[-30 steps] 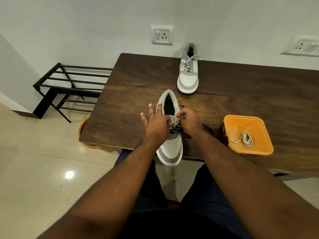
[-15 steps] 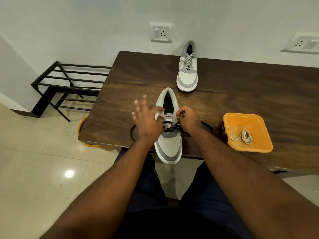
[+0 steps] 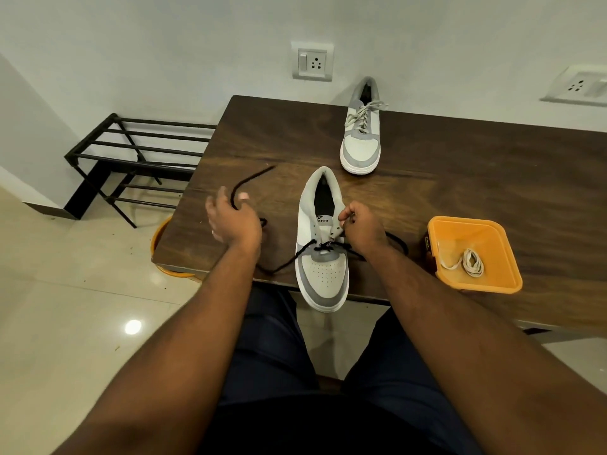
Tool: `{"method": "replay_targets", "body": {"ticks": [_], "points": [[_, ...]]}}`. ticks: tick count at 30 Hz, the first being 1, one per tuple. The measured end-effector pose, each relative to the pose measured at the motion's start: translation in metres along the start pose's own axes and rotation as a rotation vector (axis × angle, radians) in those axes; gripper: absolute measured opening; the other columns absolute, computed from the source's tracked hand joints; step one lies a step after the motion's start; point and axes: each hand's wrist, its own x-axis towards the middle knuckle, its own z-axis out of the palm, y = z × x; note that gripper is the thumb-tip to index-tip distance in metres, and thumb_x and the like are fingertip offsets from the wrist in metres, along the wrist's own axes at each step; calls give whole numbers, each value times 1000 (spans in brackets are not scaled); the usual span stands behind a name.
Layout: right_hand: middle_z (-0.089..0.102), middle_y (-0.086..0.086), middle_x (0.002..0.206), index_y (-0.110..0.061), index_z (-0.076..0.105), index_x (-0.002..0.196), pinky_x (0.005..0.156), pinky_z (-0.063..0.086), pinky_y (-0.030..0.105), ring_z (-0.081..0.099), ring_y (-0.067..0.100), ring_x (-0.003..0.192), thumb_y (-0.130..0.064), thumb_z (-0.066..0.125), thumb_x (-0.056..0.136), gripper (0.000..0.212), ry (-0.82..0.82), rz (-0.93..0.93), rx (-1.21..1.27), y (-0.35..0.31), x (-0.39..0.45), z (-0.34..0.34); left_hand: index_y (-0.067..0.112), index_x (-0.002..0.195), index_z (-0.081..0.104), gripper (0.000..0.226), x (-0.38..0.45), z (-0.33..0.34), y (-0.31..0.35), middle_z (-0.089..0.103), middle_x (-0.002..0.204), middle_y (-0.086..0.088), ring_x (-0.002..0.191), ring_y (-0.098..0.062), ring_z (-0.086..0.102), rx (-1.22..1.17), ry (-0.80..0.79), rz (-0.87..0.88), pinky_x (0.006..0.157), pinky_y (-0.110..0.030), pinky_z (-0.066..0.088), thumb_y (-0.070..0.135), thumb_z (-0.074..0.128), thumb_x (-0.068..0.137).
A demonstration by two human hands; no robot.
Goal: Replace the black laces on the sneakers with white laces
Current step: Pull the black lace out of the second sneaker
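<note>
A grey-and-white sneaker (image 3: 323, 274) lies at the table's front edge, its toe hanging over the edge toward me. Its black lace (image 3: 249, 180) is partly pulled out of the eyelets. My left hand (image 3: 231, 221) holds the loose left end out to the side, and the lace tip trails away across the table. My right hand (image 3: 359, 226) pinches the sneaker's upper right eyelet flap, with the other lace end looping beside my wrist. A second sneaker (image 3: 361, 133) with white laces stands at the far edge. A coiled white lace (image 3: 469, 262) lies in an orange container (image 3: 507, 284).
The dark wooden table (image 3: 460, 178) stands against a white wall with two sockets. A black metal rack (image 3: 131, 159) stands on the floor to the left. An orange bucket rim (image 3: 157, 241) shows under the table's left corner.
My left hand has moved from the sneaker's tongue out to the left, drawing the black lace out of the upper eyelets. My right hand has stayed on the eyelet flap.
</note>
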Motion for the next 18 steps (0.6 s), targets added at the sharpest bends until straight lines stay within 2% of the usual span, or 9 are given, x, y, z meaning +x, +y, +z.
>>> {"method": "replay_targets", "body": {"ticks": [1,2,3,5,7,8,13,18], "points": [[63,0,90,-26,56,79,76,54,38,61,22,89,-2,46,91,29,2,-12,-1,-2,-2,0,19,153,26,69,-3,-1,0,20,159,-16,146,-36,21,199,-78,19,117,-53,20,33,59,95],[63,-1,91,-24,58,81,77,54,39,61,22,90,-3,46,92,27,-1,-33,-6,-4,-3,0,22,156,9,83,-9,-1,-1,7,162,-15,148,-37,9,341,-159,94,117,-55,15,36,62,93],[63,-1,93,-22,61,85,79,54,39,61,22,90,-4,48,92,24,-12,-62,-10,-5,-5,0,26,156,1,91,-18,0,-1,3,163,-14,149,-36,5,444,-266,211,116,-57,11,36,64,91],[62,1,101,-17,69,94,82,54,40,62,21,93,-9,55,92,16,-57,-138,-40,-3,-13,2,39,154,0,95,-39,4,-6,8,164,-7,150,-28,6,591,-553,459,115,-60,5,36,69,87],[56,3,112,-18,71,106,84,53,40,59,20,99,-17,60,91,18,-87,-215,-135,3,-24,7,50,150,-1,99,-53,9,-14,6,164,-2,151,-24,4,732,-785,570,113,-64,0,42,71,84],[53,3,116,-20,71,109,85,53,40,57,21,103,-19,60,91,21,-84,-243,-170,7,-29,10,53,149,-2,101,-56,12,-19,5,164,-2,151,-24,4,763,-838,589,112,-66,-1,44,73,82],[43,6,136,-22,73,109,94,48,42,41,25,124,-27,56,94,23,-78,-300,-400,5,-40,17,59,144,-2,110,-57,15,-32,19,161,8,149,-22,14,676,-835,589,109,-70,-2,43,80,72],[43,6,137,-18,76,101,94,48,37,43,23,125,-24,66,89,17,-113,-315,-335,4,-37,14,63,141,2,105,-59,10,-32,25,159,13,149,-20,17,636,-840,544,108,-69,-6,46,79,72]]}}
